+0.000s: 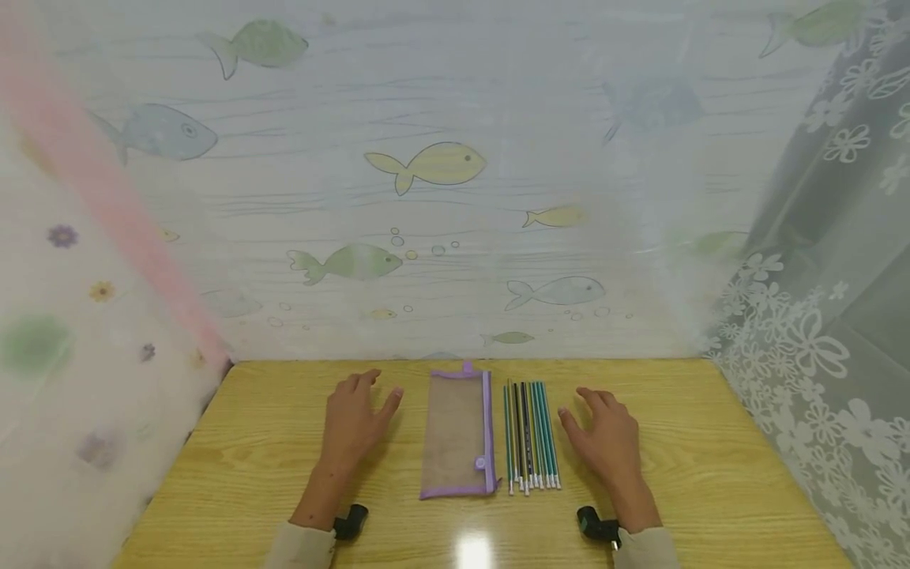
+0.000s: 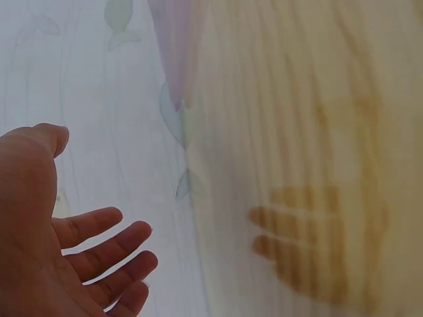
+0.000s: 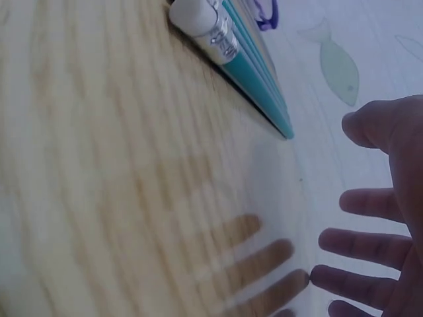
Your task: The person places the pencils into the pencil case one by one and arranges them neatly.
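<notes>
A mesh pencil pouch (image 1: 455, 435) with purple trim and a zipper lies flat in the middle of the table. Just right of it is a row of several pencils (image 1: 529, 435), teal, black and yellowish, their white erasers toward the near edge. My left hand (image 1: 351, 419) is left of the pouch, apart from it, fingers relaxed and holding nothing. To the right of the pencils, my right hand (image 1: 604, 435) is also relaxed and touches none of them. In the right wrist view a teal pencil (image 3: 254, 82) shows close up beside the spread fingers (image 3: 367, 244).
The wooden table (image 1: 235, 450) backs onto a pale curtain (image 1: 441, 300) printed with fish. A white floral lace curtain (image 1: 817, 379) hangs along the right side, and a flowered cloth (image 1: 92, 356) covers the left. Dark wrist cameras (image 1: 351, 523) sit beside both wrists.
</notes>
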`<action>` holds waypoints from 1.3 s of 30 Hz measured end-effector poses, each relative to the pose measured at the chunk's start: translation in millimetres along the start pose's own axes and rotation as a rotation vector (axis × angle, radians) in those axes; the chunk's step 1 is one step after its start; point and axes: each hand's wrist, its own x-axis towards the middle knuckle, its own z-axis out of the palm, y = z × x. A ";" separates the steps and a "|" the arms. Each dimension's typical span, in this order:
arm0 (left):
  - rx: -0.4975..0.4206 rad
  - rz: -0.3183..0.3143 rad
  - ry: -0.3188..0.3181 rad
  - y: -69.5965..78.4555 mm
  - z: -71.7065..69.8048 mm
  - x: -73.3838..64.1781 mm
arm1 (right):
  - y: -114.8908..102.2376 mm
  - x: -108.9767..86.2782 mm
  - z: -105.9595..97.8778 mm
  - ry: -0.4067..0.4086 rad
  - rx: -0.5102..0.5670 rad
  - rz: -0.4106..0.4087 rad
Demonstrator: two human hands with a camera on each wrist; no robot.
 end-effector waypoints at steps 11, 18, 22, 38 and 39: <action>-0.051 -0.001 -0.052 19.4 12.7 -3.2 | -10.4 0.2 -0.3 -0.022 0.026 -0.007; -0.087 -0.013 -0.092 35.0 23.1 -4.5 | -14.9 1.8 0.3 0.009 0.054 -0.047; -0.103 -0.021 -0.126 45.4 27.9 -3.9 | -16.4 3.3 -0.2 -0.017 0.058 -0.042; -0.105 0.068 -0.158 84.4 50.2 3.4 | -28.2 25.0 5.7 -0.154 0.085 0.034; -0.101 0.069 -0.160 87.2 51.8 4.1 | -28.3 26.7 5.9 -0.159 0.089 0.039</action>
